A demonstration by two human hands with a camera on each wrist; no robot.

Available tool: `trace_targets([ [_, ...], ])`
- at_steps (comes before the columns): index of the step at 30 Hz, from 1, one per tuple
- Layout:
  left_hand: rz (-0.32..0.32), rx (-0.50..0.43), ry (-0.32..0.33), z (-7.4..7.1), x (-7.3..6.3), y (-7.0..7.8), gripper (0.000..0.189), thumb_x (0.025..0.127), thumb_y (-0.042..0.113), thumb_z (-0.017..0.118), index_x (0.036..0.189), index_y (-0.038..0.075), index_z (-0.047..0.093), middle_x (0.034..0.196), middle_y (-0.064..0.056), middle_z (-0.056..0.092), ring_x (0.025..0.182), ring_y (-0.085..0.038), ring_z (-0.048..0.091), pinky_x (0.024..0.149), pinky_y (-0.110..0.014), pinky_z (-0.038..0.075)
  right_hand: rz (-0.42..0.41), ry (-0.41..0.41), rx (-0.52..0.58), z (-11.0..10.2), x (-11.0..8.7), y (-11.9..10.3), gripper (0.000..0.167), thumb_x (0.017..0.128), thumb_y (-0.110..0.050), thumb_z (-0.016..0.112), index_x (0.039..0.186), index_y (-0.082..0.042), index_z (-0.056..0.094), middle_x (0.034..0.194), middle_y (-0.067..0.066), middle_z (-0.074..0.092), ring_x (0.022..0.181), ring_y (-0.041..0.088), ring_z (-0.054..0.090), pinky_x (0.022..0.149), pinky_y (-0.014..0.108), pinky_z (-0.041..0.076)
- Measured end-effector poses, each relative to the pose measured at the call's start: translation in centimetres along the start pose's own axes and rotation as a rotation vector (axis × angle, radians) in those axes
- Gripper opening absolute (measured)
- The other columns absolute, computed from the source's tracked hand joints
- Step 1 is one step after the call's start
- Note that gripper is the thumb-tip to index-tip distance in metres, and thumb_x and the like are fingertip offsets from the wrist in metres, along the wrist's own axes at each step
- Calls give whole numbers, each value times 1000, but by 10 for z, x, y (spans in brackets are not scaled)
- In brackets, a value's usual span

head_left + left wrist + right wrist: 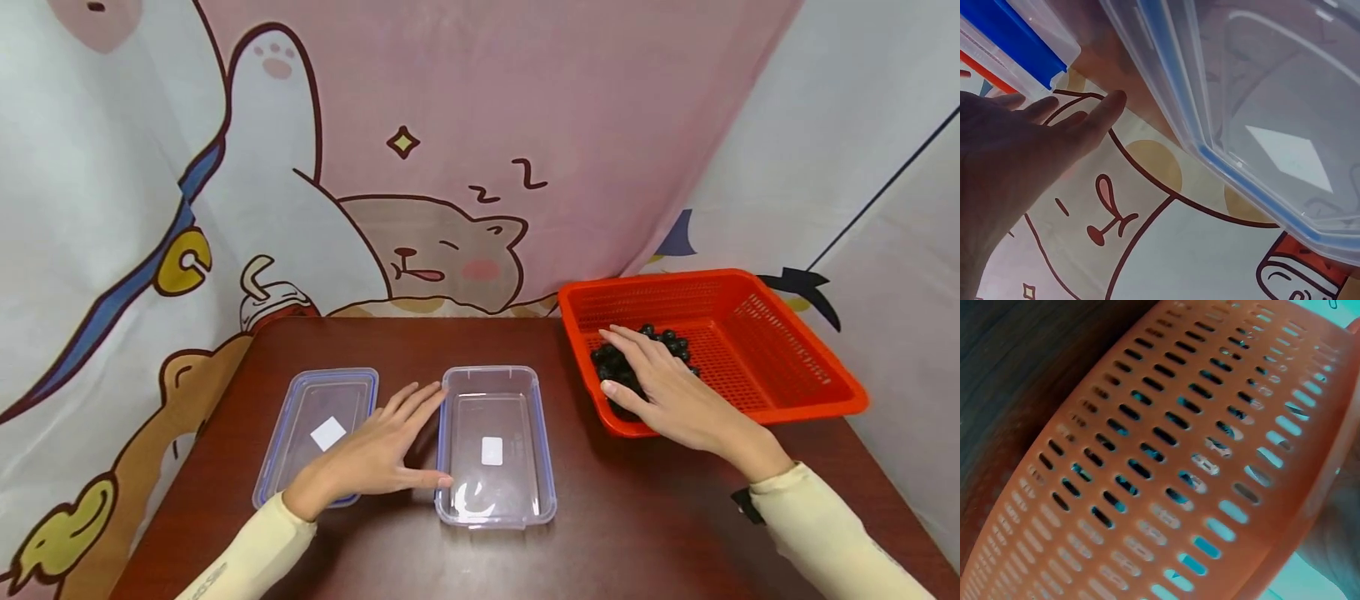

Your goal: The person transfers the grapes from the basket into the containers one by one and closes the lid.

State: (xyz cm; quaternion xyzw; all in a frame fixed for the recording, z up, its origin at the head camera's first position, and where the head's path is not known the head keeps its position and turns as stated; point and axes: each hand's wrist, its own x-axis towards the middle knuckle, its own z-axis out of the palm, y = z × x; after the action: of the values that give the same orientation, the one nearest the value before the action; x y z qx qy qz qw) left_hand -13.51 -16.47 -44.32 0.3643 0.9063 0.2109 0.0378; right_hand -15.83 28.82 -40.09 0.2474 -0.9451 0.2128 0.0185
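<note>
A clear plastic container (498, 492) with a bluish rim and a white label stands mid-table. My left hand (375, 454) is at its left side, thumb and fingers spread, fingertips right at the rim. In the left wrist view, the hand (1016, 144) has straight fingers beside the container's blue edge (1016, 44). My right hand (675, 396) reaches into the red plastic basket (787, 367), over a pile of small, shiny black round things (611, 358). Its fingers look extended and loosely apart. The right wrist view mostly shows the basket's slotted wall (1160, 425), hiding the fingers.
A clear rectangular lid or second container (300, 425) with a blue edge and white label lies left of the container, partly behind my left hand. The brown table (645, 517) meets a cartoon-printed curtain (600, 108) at the back.
</note>
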Motion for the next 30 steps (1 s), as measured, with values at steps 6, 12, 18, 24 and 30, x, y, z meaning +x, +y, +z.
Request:
trace_targets([
  [6,11,-3,15,1,-6,-5,115,92,70,77,173,5,27,173,-22,31,156,-52,29,110,-77,39,31,-22,2,4,3,7,79,111,-53,60,175,-24,24,175,10,28,157,48,29,116,76,31],
  [12,-21,-31,-29,0,-7,-3,117,93,71,76,175,8,21,174,-23,29,157,-52,27,114,-75,36,54,-57,11,6,3,15,81,111,-55,59,175,-25,21,175,11,26,156,51,27,112,79,32],
  [18,-30,-58,-44,-1,-5,-1,114,95,68,76,175,9,21,171,-27,31,156,-51,30,115,-72,36,43,-74,-23,5,4,20,83,110,-55,61,175,-23,21,174,13,26,154,54,28,106,80,39],
  [24,-41,-77,-62,-1,-7,-1,113,96,67,75,176,10,19,169,-29,33,155,-49,32,114,-71,39,64,-78,4,5,6,22,89,106,-57,66,174,-21,22,174,13,24,156,51,26,111,82,32],
  [30,-61,-98,-85,-2,-7,1,113,97,67,74,176,11,16,170,-29,33,155,-47,34,114,-70,39,53,-80,10,3,8,24,92,104,-59,69,174,-19,23,173,14,26,154,48,31,108,79,38],
])
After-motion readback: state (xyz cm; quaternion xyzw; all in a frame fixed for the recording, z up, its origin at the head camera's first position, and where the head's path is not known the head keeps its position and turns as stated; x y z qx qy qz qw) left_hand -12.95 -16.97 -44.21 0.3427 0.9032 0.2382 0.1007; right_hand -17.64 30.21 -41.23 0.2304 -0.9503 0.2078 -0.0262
